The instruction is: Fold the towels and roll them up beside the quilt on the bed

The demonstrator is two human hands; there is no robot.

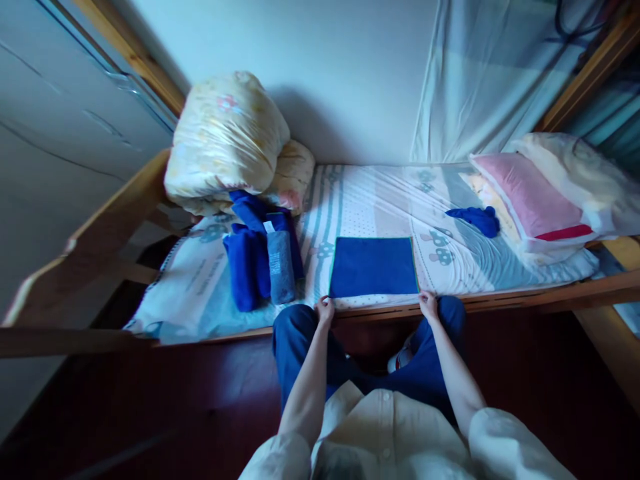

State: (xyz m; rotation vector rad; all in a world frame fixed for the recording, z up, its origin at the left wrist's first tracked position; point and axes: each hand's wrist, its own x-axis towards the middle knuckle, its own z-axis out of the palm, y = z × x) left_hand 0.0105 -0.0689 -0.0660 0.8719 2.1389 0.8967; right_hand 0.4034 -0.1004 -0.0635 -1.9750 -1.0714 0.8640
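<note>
A blue cloth point(374, 267) with a thin greenish edge lies flat as a rectangle near the front edge of the bed. My left hand point(325, 309) pinches its near left corner, fingers closed. At the near right corner, my right hand point(428, 304) grips the cloth the same way. To the left, several rolled or folded blue cloths point(246, 267) lie together, with a grey-blue rolled towel point(281, 267) beside them. A crumpled blue cloth point(477, 220) rests on the right part of the bed.
The patterned bed sheet point(370, 193) spreads beneath everything. A bulky cream quilt point(227, 140) is heaped at the left end. On the right lie a pink pillow point(535, 197) and a pale pillow point(580, 177). A wooden bed rail point(510, 301) runs along the front edge.
</note>
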